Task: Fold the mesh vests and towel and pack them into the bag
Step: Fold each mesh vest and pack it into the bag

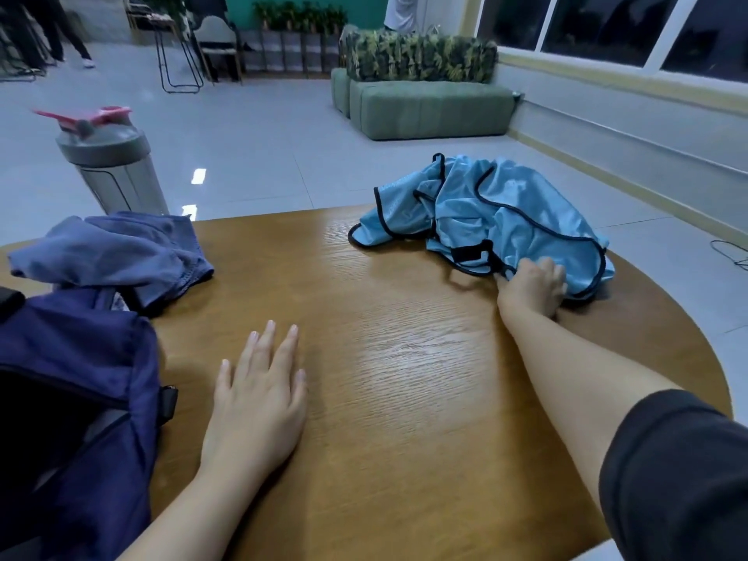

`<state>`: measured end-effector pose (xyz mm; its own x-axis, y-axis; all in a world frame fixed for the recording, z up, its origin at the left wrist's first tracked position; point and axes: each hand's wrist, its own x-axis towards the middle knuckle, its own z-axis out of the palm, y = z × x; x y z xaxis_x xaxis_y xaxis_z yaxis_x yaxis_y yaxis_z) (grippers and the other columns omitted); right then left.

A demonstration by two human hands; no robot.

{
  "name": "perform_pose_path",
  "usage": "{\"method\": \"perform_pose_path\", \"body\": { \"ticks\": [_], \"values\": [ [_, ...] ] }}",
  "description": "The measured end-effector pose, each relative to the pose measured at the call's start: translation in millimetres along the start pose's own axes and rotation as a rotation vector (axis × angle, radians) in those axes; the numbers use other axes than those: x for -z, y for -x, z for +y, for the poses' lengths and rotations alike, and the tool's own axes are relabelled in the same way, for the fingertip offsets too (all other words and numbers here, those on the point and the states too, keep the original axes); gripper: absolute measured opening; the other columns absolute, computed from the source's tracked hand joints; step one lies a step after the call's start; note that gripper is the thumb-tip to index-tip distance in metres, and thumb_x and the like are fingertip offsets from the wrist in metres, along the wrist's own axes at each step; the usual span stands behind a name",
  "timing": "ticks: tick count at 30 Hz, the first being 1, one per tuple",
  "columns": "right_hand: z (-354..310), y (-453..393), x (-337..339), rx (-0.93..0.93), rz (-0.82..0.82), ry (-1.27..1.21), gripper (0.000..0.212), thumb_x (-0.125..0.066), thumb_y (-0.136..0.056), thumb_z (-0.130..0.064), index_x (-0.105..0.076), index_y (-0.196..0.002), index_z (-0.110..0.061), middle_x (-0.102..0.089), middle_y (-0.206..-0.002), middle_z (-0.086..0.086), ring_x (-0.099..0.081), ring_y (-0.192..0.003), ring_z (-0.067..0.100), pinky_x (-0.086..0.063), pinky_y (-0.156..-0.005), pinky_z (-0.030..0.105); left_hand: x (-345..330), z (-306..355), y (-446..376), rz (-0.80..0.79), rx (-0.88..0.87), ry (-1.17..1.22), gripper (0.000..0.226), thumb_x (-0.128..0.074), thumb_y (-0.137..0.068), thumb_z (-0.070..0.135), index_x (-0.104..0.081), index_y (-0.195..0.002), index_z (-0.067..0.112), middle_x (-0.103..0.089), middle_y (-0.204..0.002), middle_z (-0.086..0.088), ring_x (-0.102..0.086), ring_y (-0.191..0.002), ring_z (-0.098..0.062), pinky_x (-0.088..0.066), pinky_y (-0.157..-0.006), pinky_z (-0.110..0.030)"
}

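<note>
— Vests [498,220] first: where are they, and what have you got hold of?

— Heaped in a loose blue pile with black trim at the far right of the table [404,358]. My right hand [534,287] is reaching out to the near edge of the pile, fingers curled into the cloth by a black strap. My left hand [259,398] lies flat on the wood, fingers spread, holding nothing

— How do you reckon they'll handle?

— Light, limp and a bit slick, I'd say; the mesh shines and slumps. I'd take one by the trimmed shoulder edges so it hangs straight, or the pile may drag along tangled

— And the towel, the bag?

— Towel [117,253] is crumpled at the far left, touching the bag [77,378], which sits open at my left. Soft and thicker, should fold easily

— Any writing or brand?

— None I can read. A faint mark shows on one vest, too small to tell. The shaker bottle [113,168] behind the towel shows no label
</note>
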<state>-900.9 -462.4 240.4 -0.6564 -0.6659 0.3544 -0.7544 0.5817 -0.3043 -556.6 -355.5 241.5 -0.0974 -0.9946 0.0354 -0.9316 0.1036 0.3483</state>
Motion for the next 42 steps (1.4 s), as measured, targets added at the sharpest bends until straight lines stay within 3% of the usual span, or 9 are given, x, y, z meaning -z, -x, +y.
{"method": "perform_pose_path", "body": {
  "ticks": [13, 17, 20, 24, 28, 32, 36, 39, 42],
  "values": [
    [8.0, 90.3, 43.3, 0.281, -0.224, 0.004, 0.033, -0.047, -0.095, -0.025, -0.052, -0.127, -0.017, -0.029, -0.154, 0.003, -0.011, -0.146, 0.025, -0.004, -0.118, 0.049, 2.6, -1.7, 8.2, 0.064, -0.118, 0.021, 0.058, -0.032, -0.1, 0.038, -0.008, -0.151, 0.031, 0.0, -0.16, 0.009, 0.002, -0.146, -0.008, -0.004, -0.118, -0.035],
    [-1.7, 130.5, 57.5, 0.309, -0.289, -0.03, 0.024, -0.041, -0.094, -0.022, -0.055, -0.112, -0.015, -0.053, -0.128, 0.004, -0.036, -0.132, 0.027, -0.02, -0.113, 0.048, 3.1, -4.4, 10.9, 0.08, -0.192, 0.023, 0.059, -0.038, -0.098, 0.038, -0.013, -0.151, 0.032, -0.005, -0.159, 0.01, -0.004, -0.146, -0.008, -0.009, -0.118, -0.032],
    [-6.9, 170.4, 76.3, 0.54, -0.344, -0.191, 0.015, -0.046, -0.092, -0.028, -0.051, -0.088, -0.015, -0.06, -0.096, 0.006, -0.054, -0.101, 0.028, -0.037, -0.081, 0.034, 4.1, -3.9, 14.7, 0.072, -0.245, 0.037, 0.059, -0.04, -0.098, 0.039, -0.015, -0.15, 0.035, -0.008, -0.159, 0.011, -0.006, -0.146, -0.007, -0.012, -0.117, -0.032],
    [-3.5, 197.8, 87.9, 0.755, -0.344, -0.625, 0.034, -0.044, -0.088, -0.036, -0.058, -0.111, -0.015, -0.066, -0.108, 0.002, -0.056, -0.102, 0.014, -0.044, -0.087, 0.031, 5.3, -2.1, 23.4, 0.054, -0.325, 0.046, 0.059, -0.043, -0.096, 0.042, -0.014, -0.148, 0.042, -0.01, -0.158, 0.011, -0.014, -0.146, -0.011, -0.019, -0.113, -0.032],
    [-0.2, 181.4, 77.2, 0.293, 0.174, -0.597, 0.043, -0.047, -0.084, -0.023, -0.041, -0.126, -0.022, -0.048, -0.136, 0.006, -0.033, -0.126, 0.014, -0.034, -0.1, 0.047, 4.1, -4.5, 26.8, 0.033, -0.323, 0.073, 0.061, -0.043, -0.095, 0.046, -0.01, -0.147, 0.046, -0.009, -0.158, 0.014, -0.019, -0.144, -0.011, -0.022, -0.113, -0.032],
    [0.6, 163.1, 67.4, 0.002, -0.278, -0.309, 0.059, -0.037, -0.094, -0.033, -0.021, -0.15, -0.02, -0.011, -0.16, 0.003, -0.005, -0.147, 0.022, -0.008, -0.117, 0.046, 2.4, -7.5, 23.5, 0.043, -0.311, 0.124, 0.061, -0.045, -0.094, 0.046, -0.014, -0.147, 0.044, -0.012, -0.157, 0.016, -0.02, -0.143, -0.009, -0.023, -0.114, -0.031],
    [-10.3, 171.8, 64.4, 0.414, -0.302, -0.151, 0.043, -0.028, -0.096, -0.039, -0.06, -0.11, -0.015, -0.059, -0.12, 0.002, -0.046, -0.119, 0.02, -0.03, -0.105, 0.038, -1.1, -8.5, 23.2, 0.035, -0.32, 0.138, 0.06, -0.044, -0.093, 0.049, -0.014, -0.144, 0.048, -0.009, -0.154, 0.023, -0.021, -0.143, -0.009, -0.023, -0.114, -0.031],
    [-16.0, 186.8, 74.2, 0.669, -0.345, -0.309, 0.031, -0.038, -0.095, -0.036, -0.046, -0.073, -0.016, -0.053, -0.079, -0.001, -0.048, -0.083, 0.017, -0.038, -0.075, 0.032, 1.1, -6.0, 23.2, 0.037, -0.383, 0.162, 0.061, -0.031, -0.081, 0.074, -0.012, -0.137, 0.057, -0.005, -0.15, 0.027, -0.018, -0.142, -0.003, -0.021, -0.113, -0.027],
    [-21.0, 188.9, 79.0, 0.854, -0.538, -0.65, 0.022, -0.043, -0.088, -0.027, -0.056, -0.078, -0.012, -0.061, -0.078, 0.001, -0.054, -0.075, 0.012, -0.045, -0.072, 0.037, 3.8, -1.7, 22.3, 0.01, -0.491, 0.134, 0.073, -0.015, -0.064, 0.094, -0.008, -0.132, 0.068, 0.001, -0.149, 0.031, -0.005, -0.137, 0.01, -0.012, -0.112, -0.019]
  ]
}}
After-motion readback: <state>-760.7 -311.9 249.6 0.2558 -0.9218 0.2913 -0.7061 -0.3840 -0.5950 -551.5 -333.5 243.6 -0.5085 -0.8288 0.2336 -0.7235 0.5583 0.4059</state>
